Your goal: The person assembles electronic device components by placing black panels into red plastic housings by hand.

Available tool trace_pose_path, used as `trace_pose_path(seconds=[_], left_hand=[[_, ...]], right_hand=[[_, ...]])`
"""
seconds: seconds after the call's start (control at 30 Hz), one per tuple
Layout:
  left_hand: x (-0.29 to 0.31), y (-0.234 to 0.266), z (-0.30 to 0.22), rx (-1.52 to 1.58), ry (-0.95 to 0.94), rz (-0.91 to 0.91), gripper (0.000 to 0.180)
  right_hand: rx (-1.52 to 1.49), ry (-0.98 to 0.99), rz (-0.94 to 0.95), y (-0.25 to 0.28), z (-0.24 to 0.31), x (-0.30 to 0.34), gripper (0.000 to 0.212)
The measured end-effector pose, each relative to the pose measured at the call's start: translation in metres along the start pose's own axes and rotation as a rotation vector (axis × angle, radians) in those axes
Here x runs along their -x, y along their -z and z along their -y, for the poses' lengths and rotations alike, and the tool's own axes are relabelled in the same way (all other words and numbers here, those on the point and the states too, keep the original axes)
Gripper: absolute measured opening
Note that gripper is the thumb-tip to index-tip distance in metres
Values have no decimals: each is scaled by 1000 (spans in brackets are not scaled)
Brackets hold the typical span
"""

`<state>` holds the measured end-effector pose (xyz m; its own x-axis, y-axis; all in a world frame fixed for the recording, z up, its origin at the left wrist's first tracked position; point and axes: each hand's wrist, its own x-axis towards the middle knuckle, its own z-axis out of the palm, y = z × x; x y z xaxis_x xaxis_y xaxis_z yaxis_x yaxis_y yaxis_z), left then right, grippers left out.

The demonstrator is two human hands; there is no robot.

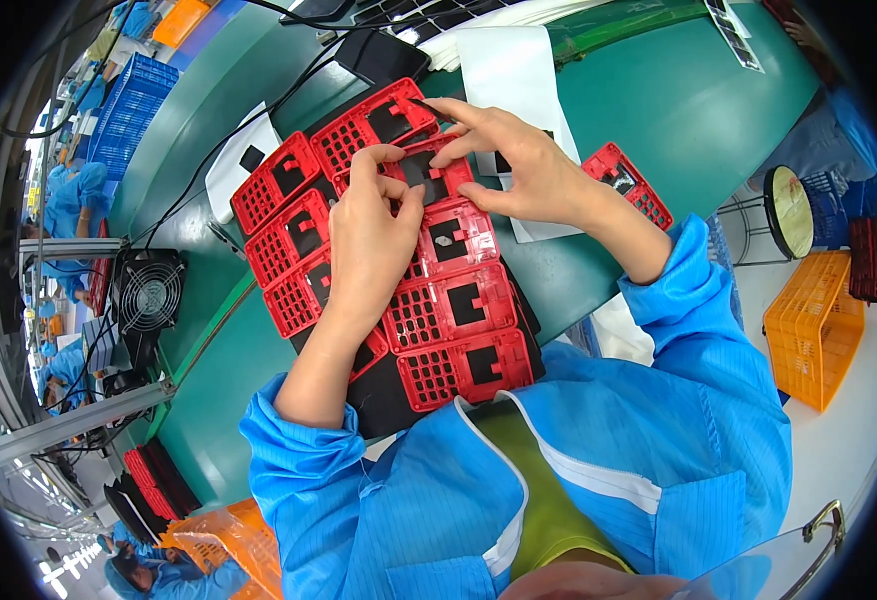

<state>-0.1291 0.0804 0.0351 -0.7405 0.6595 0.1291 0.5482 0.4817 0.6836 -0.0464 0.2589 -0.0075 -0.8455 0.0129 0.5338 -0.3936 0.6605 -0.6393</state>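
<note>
Several red plastic housings [449,306], each with a grid of holes on one half and a black square on the other, lie in rows on a black mat [379,400]. My left hand [374,225] is over the middle of them, fingers curled, its fingertips at the left edge of a dark square piece [419,172] on one housing. From the right, my right hand [519,165] reaches over the same housing. Its fingers are spread, one fingertip near the square's right edge and the thumb lower down. A small pale bit [445,240] sits on the black square of the housing below.
Another red housing [627,185] lies apart on the green table [649,100], beside a white sheet [509,75]. A fan [149,292] and cables stand left. Orange crates [814,325] and a round stool [789,212] are right. Other people in blue work at far left.
</note>
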Motion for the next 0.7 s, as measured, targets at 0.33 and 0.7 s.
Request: trace_pose_path(seconds=[0.33, 0.7], left_hand=[[19, 24, 5, -133, -62, -27, 30], [8, 28, 11, 108, -174, -202, 21]], right_hand=[[186, 110, 1, -5, 4, -9, 85], [-50, 72, 47, -2, 16, -9, 66]])
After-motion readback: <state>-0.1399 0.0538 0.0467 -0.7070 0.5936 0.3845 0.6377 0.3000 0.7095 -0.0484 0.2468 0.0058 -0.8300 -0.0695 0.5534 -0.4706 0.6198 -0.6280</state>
